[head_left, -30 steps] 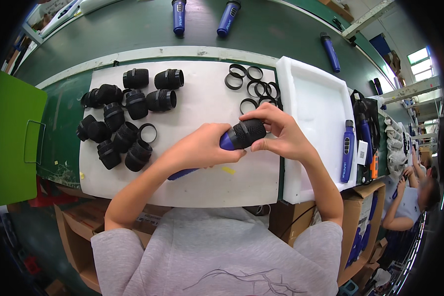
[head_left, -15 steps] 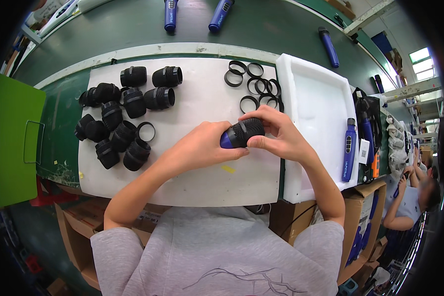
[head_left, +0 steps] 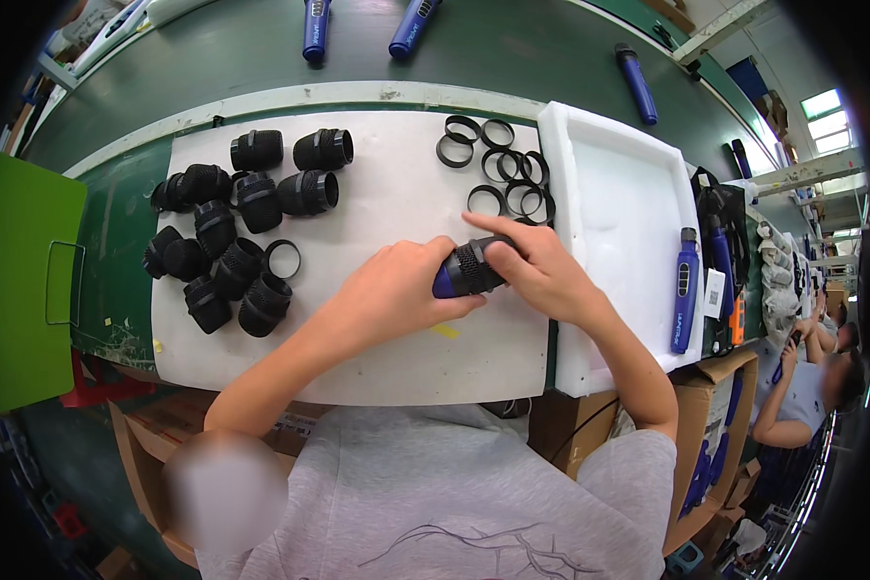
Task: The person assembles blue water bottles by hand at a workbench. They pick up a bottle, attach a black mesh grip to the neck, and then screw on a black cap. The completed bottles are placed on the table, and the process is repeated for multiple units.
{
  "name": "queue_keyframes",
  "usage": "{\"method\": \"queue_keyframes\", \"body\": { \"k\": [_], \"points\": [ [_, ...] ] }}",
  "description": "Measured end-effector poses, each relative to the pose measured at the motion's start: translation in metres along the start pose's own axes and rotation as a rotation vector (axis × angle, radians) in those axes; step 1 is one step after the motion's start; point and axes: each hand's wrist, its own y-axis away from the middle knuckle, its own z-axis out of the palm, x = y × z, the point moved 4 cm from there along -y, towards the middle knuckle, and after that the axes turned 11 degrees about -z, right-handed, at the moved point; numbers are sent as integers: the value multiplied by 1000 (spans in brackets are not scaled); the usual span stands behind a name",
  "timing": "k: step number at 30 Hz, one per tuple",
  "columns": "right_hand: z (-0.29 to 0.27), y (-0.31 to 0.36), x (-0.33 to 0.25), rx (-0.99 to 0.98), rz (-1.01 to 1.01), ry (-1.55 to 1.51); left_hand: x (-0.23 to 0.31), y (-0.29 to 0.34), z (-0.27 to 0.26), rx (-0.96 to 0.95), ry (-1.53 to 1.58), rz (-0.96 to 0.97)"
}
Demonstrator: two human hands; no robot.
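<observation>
Gripping a blue cylindrical microphone body with a black mesh head [head_left: 466, 271], both hands are working over the white foam mat [head_left: 396, 193] near its middle. The left hand [head_left: 391, 295] is wrapping closed around the blue handle end, while the right hand [head_left: 536, 271] is curling its fingers over the black mesh head — index finger stretched along the top. The microphone is lying roughly level, just above the mat.

Toward the mat's left side a cluster of black mesh microphone heads [head_left: 232, 242] is sitting, one loose black ring [head_left: 282, 259] lying just beside them. Toward the mat's upper right corner a group of thin black plastic rings [head_left: 503, 174] is lying. Just right of the mat a shallow white foam tray [head_left: 628, 213] is holding a finished blue microphone [head_left: 684, 290] at its far right edge. Left of the mat, a bright green board [head_left: 19, 290] is lying — well apart from the hands.
</observation>
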Motion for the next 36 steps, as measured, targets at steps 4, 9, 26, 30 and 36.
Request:
{"method": "queue_keyframes", "body": {
  "k": [4, 9, 26, 30, 36],
  "points": [
    [-12, 7, -5, 7, -109, -109, 5, -2, -11, -67, 128, -24],
    [-19, 4, -5, -18, -174, -80, 2, -3, -13, -94, 185, -54],
    [-9, 3, -3, -33, -35, 97, -2, -2, 0, 56, -57, -23],
    [-10, 3, 2, -108, -27, 352, 0, -2, 2, 58, -104, -11],
    [-15, 5, -4, -23, -115, 39, 1, -1, -3, 12, 60, -21]
  ]
}}
